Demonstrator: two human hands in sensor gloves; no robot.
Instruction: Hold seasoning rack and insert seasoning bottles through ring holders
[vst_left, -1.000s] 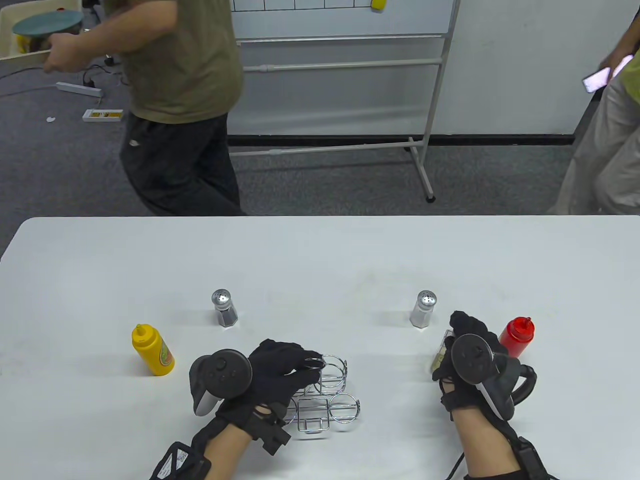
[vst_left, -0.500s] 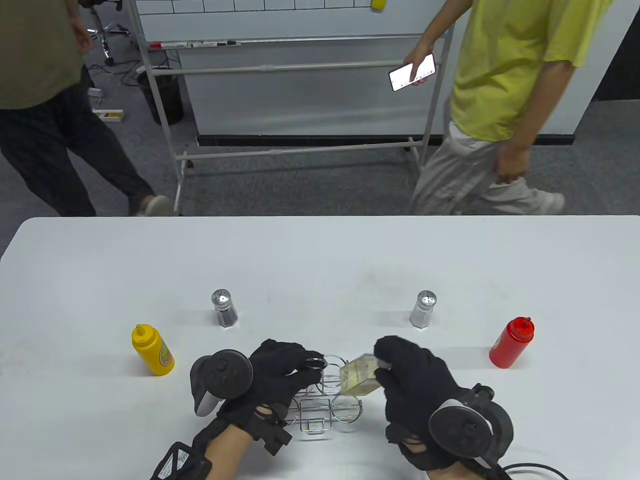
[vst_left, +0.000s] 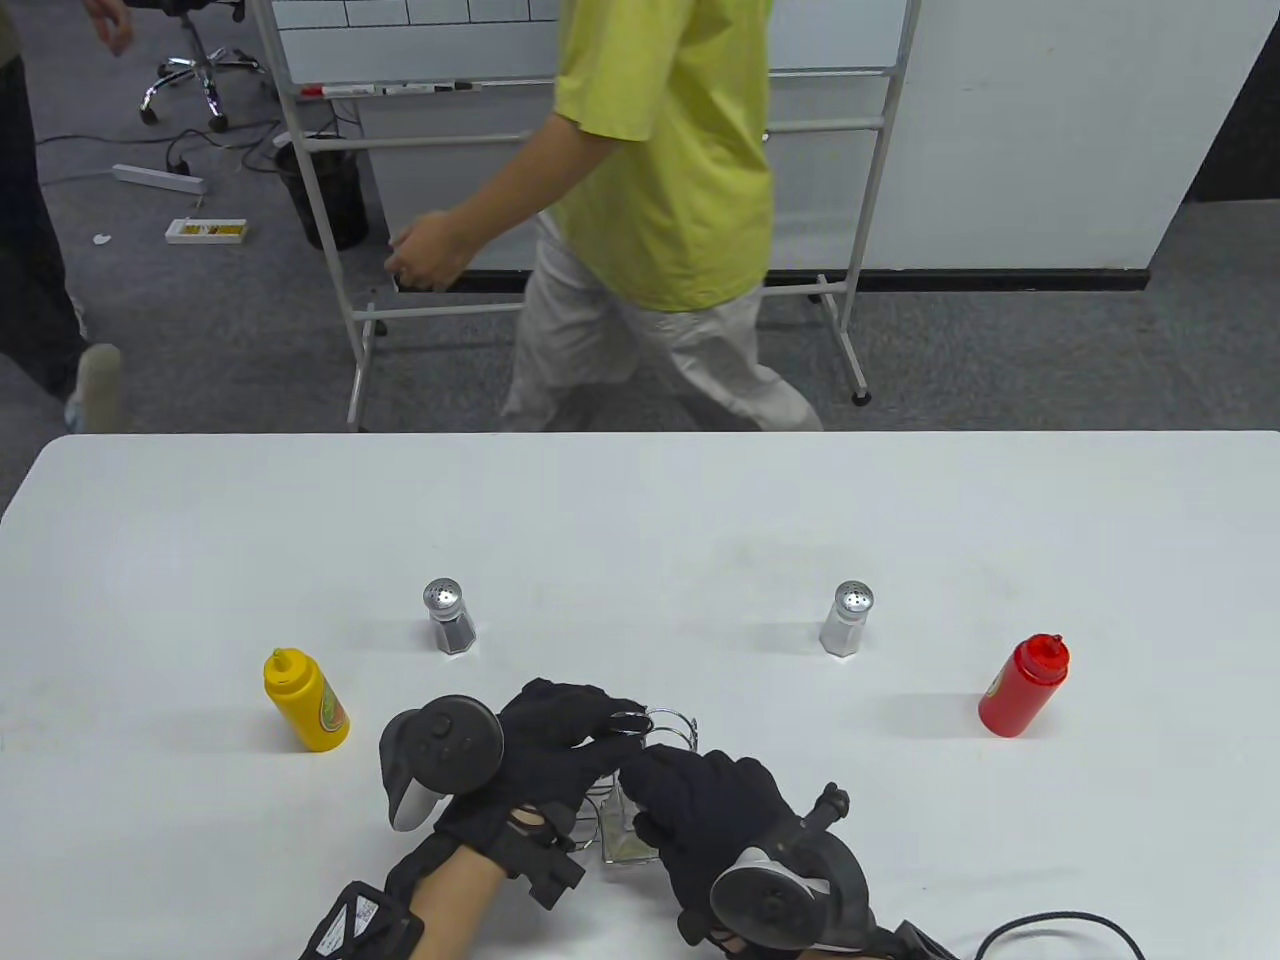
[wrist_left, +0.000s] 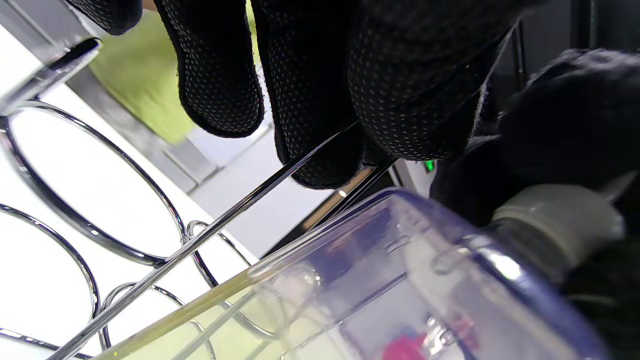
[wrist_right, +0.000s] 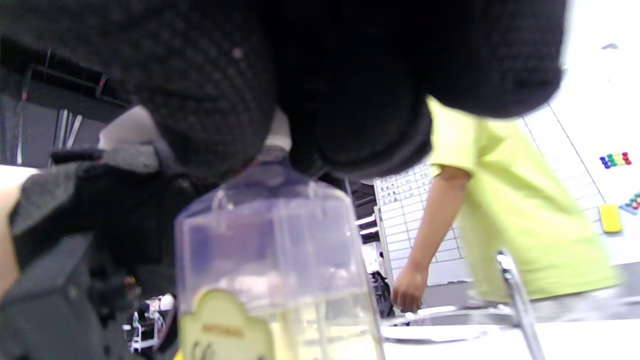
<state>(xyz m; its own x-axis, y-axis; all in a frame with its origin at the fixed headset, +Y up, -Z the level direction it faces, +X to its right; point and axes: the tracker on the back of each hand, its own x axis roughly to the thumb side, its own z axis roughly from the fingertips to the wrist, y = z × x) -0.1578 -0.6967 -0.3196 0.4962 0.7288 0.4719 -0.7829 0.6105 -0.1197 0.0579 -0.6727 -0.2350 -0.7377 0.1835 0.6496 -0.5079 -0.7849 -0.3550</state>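
The chrome wire seasoning rack (vst_left: 668, 728) stands near the table's front edge, mostly covered by both hands. My left hand (vst_left: 560, 745) grips the rack's top handle; the rings show in the left wrist view (wrist_left: 90, 220). My right hand (vst_left: 700, 810) grips the top of a clear square bottle (vst_left: 625, 835) with pale yellow liquid, standing upright in the rack's square holder. The bottle also shows in the left wrist view (wrist_left: 400, 280) and the right wrist view (wrist_right: 270, 270). A yellow squeeze bottle (vst_left: 305, 700), a red squeeze bottle (vst_left: 1025, 685), a pepper shaker (vst_left: 448, 615) and a salt shaker (vst_left: 848, 617) stand loose on the table.
A white table (vst_left: 640, 520) carries everything. A person in a yellow-green shirt (vst_left: 665, 150) walks past behind the table's far edge, in front of a rolling whiteboard (vst_left: 600, 90). A black cable (vst_left: 1060, 925) lies at the front right.
My right hand carried the clear bottle from beside the red bottle leftward to the rack and stood it upright in the square holder. My left hand stayed on the rack's handle.
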